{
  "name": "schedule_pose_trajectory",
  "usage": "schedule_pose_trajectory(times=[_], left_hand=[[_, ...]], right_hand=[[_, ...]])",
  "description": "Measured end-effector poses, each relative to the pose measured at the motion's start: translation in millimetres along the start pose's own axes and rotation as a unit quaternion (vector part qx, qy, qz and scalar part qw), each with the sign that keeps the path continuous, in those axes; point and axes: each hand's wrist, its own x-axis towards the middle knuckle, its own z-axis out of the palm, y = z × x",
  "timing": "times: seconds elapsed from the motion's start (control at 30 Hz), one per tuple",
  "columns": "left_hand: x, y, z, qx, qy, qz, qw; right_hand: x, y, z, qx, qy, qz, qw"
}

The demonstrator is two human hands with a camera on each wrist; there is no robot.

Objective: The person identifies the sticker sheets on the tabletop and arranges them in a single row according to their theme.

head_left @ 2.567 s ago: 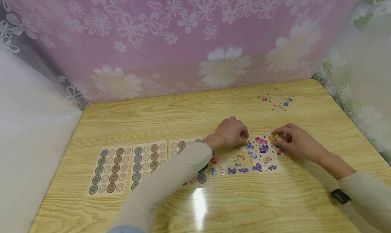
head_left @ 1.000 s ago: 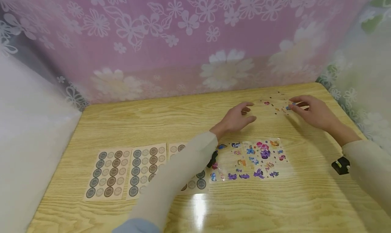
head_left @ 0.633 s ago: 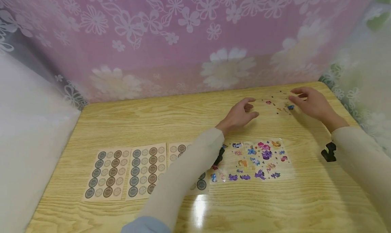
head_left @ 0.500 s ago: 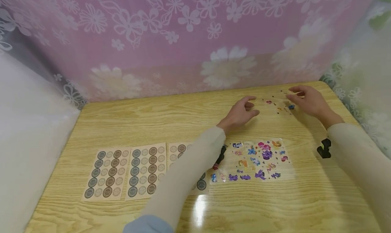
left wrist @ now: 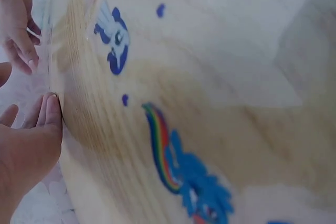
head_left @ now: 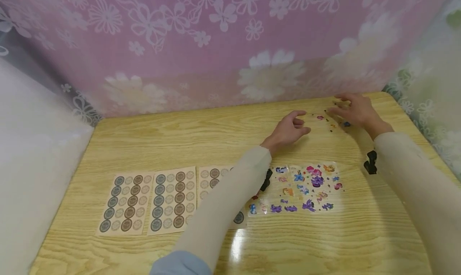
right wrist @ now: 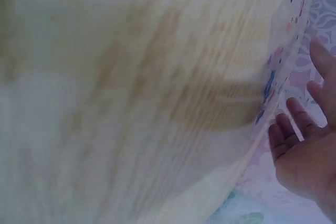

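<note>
My right hand [head_left: 354, 109] hovers over the far right corner of the table, fingers parted, nothing visible in its grasp. Under and beside it lie small coloured stickers, among them a pink one [head_left: 320, 117] and a blue one [head_left: 347, 124]; whether a clear sheet carries them, I cannot tell. To their left, my left hand [head_left: 288, 129] is held above the wood with its thumb apart from its fingers, holding nothing. Nearer me is a transparent sticker sheet [head_left: 306, 191] of cartoon ponies, its left part hidden by my left forearm. A rainbow-maned blue pony [left wrist: 199, 182] appears in the left wrist view.
Left of the pony sheet lie three paper sheets of round labels, the left one [head_left: 124, 203], the middle one [head_left: 173, 201] and a third [head_left: 214, 173] partly under my left sleeve. A pink floral curtain [head_left: 201, 83] hangs behind the wooden table [head_left: 144, 147].
Both hands have left the pony sheet for the far right area. My right hand was at the small blue sticker a second ago, then moved away and leftward; that sticker still lies there.
</note>
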Motion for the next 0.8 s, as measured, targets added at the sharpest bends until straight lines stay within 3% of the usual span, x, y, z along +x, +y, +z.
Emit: schedule_pose_trajectory(times=[0.27,0.47,0.63,0.8], left_hand=[[3.6,-0.6,1.3,0.001,-0.006,-0.008,0.9999],[4.5,-1.1,3.0,0.014,0.021,-0.013,0.9996],[1.1,-1.9,-0.6,0.083,0.063,-0.010,0.9945],[-3.2,-4.9,-13.9,0.163,0.109,-0.018,0.9804]], right_hand=[[0.9,0,-1,-0.074,-0.013,0.029,0.9967],[1.7,-5,0,-0.058,-0.047,0.063,0.9952],[-0.5,-21,1,-0.029,-0.093,0.078,0.9922],[-6.8,-37,8,-0.023,-0.119,0.085,0.9889]])
